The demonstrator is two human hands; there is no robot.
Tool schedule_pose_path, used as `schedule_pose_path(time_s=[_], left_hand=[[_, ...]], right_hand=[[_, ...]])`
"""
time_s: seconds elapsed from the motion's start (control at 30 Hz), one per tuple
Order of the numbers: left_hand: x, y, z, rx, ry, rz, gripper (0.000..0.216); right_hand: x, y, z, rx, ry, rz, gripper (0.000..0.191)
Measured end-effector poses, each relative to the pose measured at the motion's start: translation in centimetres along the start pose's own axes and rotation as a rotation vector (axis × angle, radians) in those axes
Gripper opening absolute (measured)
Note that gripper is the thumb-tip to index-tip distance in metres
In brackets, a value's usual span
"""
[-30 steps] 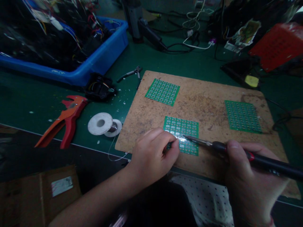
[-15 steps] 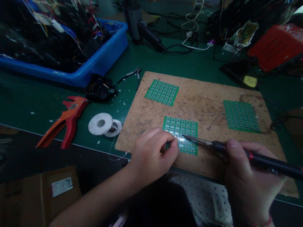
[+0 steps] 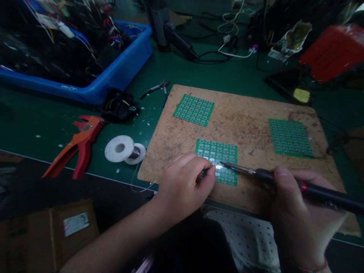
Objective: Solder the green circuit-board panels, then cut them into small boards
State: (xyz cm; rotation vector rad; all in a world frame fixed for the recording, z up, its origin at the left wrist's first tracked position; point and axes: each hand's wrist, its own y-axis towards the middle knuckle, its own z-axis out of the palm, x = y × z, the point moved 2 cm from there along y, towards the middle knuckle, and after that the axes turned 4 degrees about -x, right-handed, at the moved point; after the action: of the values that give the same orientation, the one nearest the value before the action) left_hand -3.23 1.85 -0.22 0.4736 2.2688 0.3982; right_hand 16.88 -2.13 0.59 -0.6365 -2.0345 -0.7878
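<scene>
In my right hand is a soldering iron, held like a pen, its tip pointing left onto the middle green circuit board panel. My left hand is closed in a pinch over that panel's left part, fingertips close to the iron's tip. Thin solder wire runs from a white spool to beneath this hand; the stretch inside the fingers is hidden. Two more green panels lie on the brown board, one at the upper left, another at the right.
Left of the board lie red-orange wire strippers and small cutters. A blue bin full of wired parts stands at the back left. At the back right are a red box and a black stand with a yellow sponge.
The view has shifted very slightly. Both hands stay almost in place, with the iron's tip still at the middle panel beside the left fingertips.
</scene>
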Motion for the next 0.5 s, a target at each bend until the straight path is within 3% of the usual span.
schedule_pose_path(time_s=[0.5], left_hand=[[0.08, -0.01, 0.34, 0.022, 0.026, -0.005, 0.011]], right_hand=[[-0.07, -0.03, -0.11, 0.001, -0.009, -0.008, 0.021]])
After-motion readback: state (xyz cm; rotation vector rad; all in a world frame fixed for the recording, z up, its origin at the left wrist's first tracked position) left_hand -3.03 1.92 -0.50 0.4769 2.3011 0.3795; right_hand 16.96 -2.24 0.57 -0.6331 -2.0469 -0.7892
